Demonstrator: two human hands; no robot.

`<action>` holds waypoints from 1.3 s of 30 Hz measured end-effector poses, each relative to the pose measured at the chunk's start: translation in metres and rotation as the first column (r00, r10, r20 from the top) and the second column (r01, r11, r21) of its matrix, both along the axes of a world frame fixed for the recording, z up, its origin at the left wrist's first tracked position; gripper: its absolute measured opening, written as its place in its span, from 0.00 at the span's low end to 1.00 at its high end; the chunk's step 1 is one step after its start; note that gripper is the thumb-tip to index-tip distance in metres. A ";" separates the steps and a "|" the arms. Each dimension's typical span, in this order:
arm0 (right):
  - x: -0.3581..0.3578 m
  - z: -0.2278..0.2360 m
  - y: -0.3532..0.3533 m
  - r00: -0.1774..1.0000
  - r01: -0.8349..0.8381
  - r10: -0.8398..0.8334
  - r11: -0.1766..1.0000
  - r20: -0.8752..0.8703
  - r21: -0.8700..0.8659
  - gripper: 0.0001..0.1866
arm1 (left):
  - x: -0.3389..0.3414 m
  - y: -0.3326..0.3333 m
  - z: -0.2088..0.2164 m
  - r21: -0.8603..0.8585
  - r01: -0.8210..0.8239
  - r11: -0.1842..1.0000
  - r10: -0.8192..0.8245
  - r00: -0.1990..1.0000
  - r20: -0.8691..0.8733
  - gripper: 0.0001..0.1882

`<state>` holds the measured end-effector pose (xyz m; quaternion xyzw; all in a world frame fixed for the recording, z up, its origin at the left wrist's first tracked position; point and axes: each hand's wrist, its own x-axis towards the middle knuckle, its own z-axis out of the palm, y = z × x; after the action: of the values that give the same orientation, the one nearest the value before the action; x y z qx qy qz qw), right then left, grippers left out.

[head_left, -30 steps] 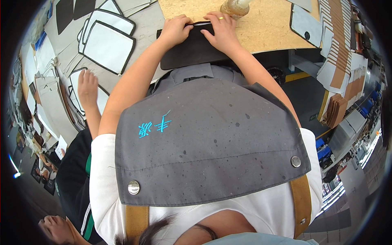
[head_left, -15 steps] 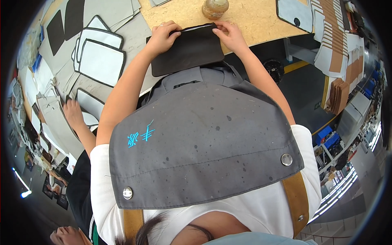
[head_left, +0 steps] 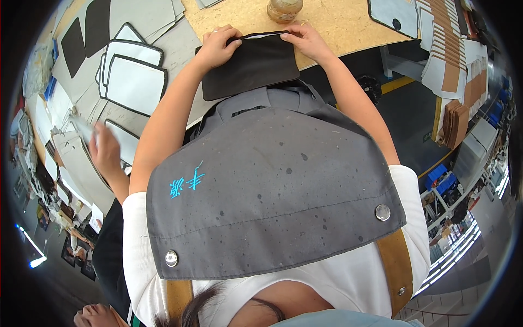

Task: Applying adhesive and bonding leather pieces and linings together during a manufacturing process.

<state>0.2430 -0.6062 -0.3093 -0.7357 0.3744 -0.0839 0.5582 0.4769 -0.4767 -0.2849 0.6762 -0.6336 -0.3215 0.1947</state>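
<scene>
A black leather-like panel [head_left: 250, 68] lies over the near edge of the table, just beyond my apron [head_left: 272, 163]. Along its far edge a narrow white strip shows between my hands, where the black edge is lifted or folded. At that edge's left end, my left hand [head_left: 219, 46] pinches with thumb and fingers. My right hand [head_left: 308, 42] grips the right end between thumb and forefinger. Right behind my right hand stands a jar [head_left: 284, 9] with brownish contents.
White panels with black borders [head_left: 136, 84] overlap on the left, near two black pieces [head_left: 98, 27]. Another bordered panel [head_left: 393, 19] lies at the far right, beside rows of brown and white pieces [head_left: 449, 54]. A co-worker's hand [head_left: 106, 150] reaches in at the left.
More of the white strip shows at the panel's far edge, and my right hand has shifted slightly. The co-worker's hand has lifted, blurred, with a pale piece.
</scene>
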 end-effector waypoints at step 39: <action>0.010 0.018 0.011 0.990 -0.131 0.102 0.924 -0.099 -0.358 0.16 | -0.036 -0.028 -0.006 0.016 -0.045 0.999 0.046 0.994 -0.095 0.13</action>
<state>0.2529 -0.5947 -0.2909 -0.8500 0.3295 -0.0895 0.4012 0.4407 -0.5048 -0.2908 0.6757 -0.6059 -0.3531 0.2273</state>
